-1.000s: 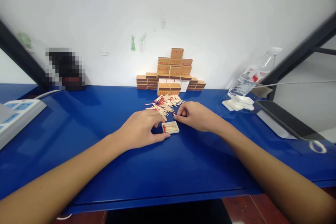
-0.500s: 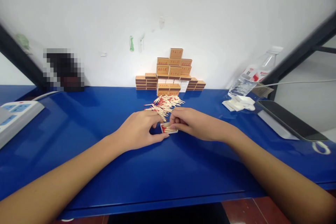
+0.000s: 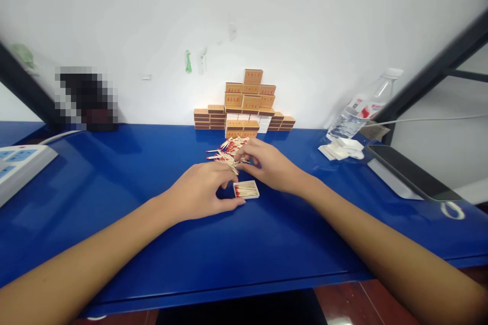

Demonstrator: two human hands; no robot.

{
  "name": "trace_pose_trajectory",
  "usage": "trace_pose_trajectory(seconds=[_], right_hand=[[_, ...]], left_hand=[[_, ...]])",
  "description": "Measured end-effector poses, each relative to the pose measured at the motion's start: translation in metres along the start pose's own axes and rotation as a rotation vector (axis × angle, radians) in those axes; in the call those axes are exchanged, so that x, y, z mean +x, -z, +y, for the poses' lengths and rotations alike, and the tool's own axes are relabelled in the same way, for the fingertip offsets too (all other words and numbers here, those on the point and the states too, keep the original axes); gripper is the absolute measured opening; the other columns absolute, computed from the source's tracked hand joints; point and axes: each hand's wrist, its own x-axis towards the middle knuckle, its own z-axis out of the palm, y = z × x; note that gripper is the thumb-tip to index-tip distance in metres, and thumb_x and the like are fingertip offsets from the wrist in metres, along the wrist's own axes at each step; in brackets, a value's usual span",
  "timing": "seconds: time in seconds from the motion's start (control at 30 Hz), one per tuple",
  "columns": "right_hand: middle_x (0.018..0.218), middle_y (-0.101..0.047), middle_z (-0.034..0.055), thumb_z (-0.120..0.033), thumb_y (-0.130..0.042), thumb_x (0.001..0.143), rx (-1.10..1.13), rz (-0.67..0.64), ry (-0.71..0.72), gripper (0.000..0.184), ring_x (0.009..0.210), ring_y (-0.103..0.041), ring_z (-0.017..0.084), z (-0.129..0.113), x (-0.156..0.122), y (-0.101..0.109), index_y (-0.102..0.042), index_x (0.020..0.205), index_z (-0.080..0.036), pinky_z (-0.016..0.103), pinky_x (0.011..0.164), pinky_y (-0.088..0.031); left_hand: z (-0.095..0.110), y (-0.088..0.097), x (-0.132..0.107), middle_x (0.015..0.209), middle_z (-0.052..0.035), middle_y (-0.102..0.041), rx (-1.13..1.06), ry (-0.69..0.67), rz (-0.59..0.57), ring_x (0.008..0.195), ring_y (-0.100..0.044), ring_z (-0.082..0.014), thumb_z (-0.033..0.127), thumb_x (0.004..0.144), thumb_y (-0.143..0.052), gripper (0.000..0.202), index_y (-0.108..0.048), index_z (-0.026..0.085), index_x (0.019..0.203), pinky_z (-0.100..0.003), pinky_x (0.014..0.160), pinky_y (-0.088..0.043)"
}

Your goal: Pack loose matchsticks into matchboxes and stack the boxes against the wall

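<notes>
My left hand (image 3: 204,190) grips a small white matchbox tray (image 3: 256,190) at its left end, thumb along the near side and fingers at the far side. Inside lie red-tipped matches (image 3: 247,191), roughly side by side. Beyond the tray, a loose heap of red-headed matches (image 3: 229,148) is spread on the table. Over the right part of that heap is my right hand (image 3: 269,162); its thumb and curled fingers are a little apart at the matches, and no match shows clearly in its grasp.
Stacked matchboxes (image 3: 243,100) stand against the wall behind the heap. On the right are a water bottle (image 3: 360,106), white pieces (image 3: 340,149) and a dark phone-like slab (image 3: 412,171) on a white box. A white power strip (image 3: 28,165) lies on the blue table's (image 3: 213,259) left.
My right hand has moved from the tray, away from me, to the match heap. More matches in the tray are uncovered. My left hand stays at the tray.
</notes>
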Motion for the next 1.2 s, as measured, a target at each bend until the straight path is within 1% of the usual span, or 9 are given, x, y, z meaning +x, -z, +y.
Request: trace_pose_trajectory(seconds=[0.23, 0.47, 0.53, 0.63, 0.73, 0.8, 0.9, 1.03, 1.2], right_hand=[[0.105, -0.056, 0.0078, -0.016, -0.058, 0.099, -0.080, -0.059, 0.020, 0.007, 0.095, -0.055, 0.021, 0.003, 0.006, -0.008, -0.064, 0.097, -0.018, 0.033, 0.083, -0.044], [0.075, -0.057, -0.0012, -0.018, -0.061, 0.092, -0.024, 0.060, -0.105, 0.003, 0.063, -0.048, 0.014, 0.012, -0.005, 0.016, -0.064, 0.093, -0.019, 0.029, 0.063, -0.036], [0.071, -0.057, -0.0028, -0.018, -0.060, 0.091, 0.012, 0.054, -0.131, 0.010, 0.060, -0.047, 0.013, 0.014, -0.006, 0.018, -0.066, 0.100, -0.018, 0.028, 0.061, -0.035], [0.081, -0.063, 0.0003, -0.012, -0.056, 0.089, -0.003, 0.045, -0.060, 0.028, 0.065, -0.050, 0.014, 0.012, -0.007, 0.018, -0.067, 0.113, -0.017, 0.029, 0.065, -0.037], [0.086, -0.064, 0.0029, -0.008, -0.054, 0.086, -0.062, 0.038, -0.013, 0.030, 0.070, -0.052, 0.015, 0.009, -0.007, 0.017, -0.073, 0.107, -0.018, 0.029, 0.068, -0.038], [0.082, -0.064, 0.0024, -0.011, -0.057, 0.087, -0.043, 0.072, -0.049, 0.024, 0.067, -0.050, 0.014, 0.007, -0.007, 0.018, -0.075, 0.100, -0.018, 0.029, 0.066, -0.037], [0.079, -0.067, 0.0021, -0.025, -0.065, 0.091, 0.162, 0.138, -0.160, 0.015, 0.063, -0.049, 0.013, 0.001, -0.008, 0.021, -0.075, 0.098, -0.017, 0.029, 0.061, -0.039], [0.086, -0.073, 0.0047, -0.040, -0.074, 0.088, 0.468, 0.083, -0.195, 0.023, 0.071, -0.058, 0.015, -0.009, -0.007, 0.022, -0.075, 0.093, -0.017, 0.030, 0.066, -0.046], [0.070, -0.061, -0.0015, -0.043, -0.077, 0.086, 0.443, 0.026, -0.205, 0.025, 0.059, -0.043, 0.011, -0.009, -0.007, 0.010, -0.078, 0.090, -0.018, 0.028, 0.057, -0.035]], left_hand=[[-0.001, 0.001, 0.001, 0.081, 0.0005, -0.068, 0.007, -0.004, -0.007, 0.073, -0.061, -0.0158, 0.041, 0.089, -0.076, 0.023, -0.072, 0.019, 0.093, -0.029, 0.065, -0.044], [-0.005, 0.000, 0.001, 0.081, -0.0009, -0.068, 0.049, 0.047, 0.021, 0.073, -0.061, -0.0171, 0.044, 0.089, -0.075, 0.027, -0.072, 0.018, 0.093, -0.030, 0.067, -0.045], [-0.005, 0.000, 0.001, 0.080, -0.0012, -0.067, 0.058, 0.072, 0.016, 0.073, -0.060, -0.0176, 0.046, 0.089, -0.075, 0.028, -0.073, 0.018, 0.092, -0.031, 0.066, -0.044], [-0.006, 0.001, 0.002, 0.079, -0.0008, -0.066, 0.052, 0.086, 0.008, 0.074, -0.060, -0.0178, 0.046, 0.089, -0.075, 0.027, -0.072, 0.019, 0.093, -0.030, 0.066, -0.043], [-0.006, 0.001, 0.002, 0.078, 0.0001, -0.066, 0.047, 0.081, 0.017, 0.073, -0.060, -0.0174, 0.046, 0.089, -0.075, 0.027, -0.072, 0.019, 0.094, -0.030, 0.065, -0.043], [-0.007, 0.001, 0.002, 0.078, 0.0005, -0.066, 0.048, 0.076, 0.025, 0.072, -0.060, -0.0170, 0.046, 0.089, -0.075, 0.027, -0.072, 0.019, 0.095, -0.030, 0.065, -0.042], [-0.008, 0.000, 0.001, 0.078, 0.0005, -0.066, 0.045, 0.060, 0.037, 0.072, -0.060, -0.0169, 0.045, 0.089, -0.075, 0.026, -0.072, 0.019, 0.095, -0.030, 0.065, -0.042], [-0.010, 0.001, 0.001, 0.077, 0.0002, -0.066, 0.055, 0.059, 0.082, 0.071, -0.059, -0.0169, 0.045, 0.089, -0.074, 0.026, -0.071, 0.019, 0.092, -0.030, 0.064, -0.042], [-0.012, 0.004, 0.003, 0.076, 0.0009, -0.066, 0.084, 0.064, 0.138, 0.070, -0.059, -0.0161, 0.043, 0.091, -0.072, 0.023, -0.073, 0.021, 0.097, -0.029, 0.064, -0.042]])
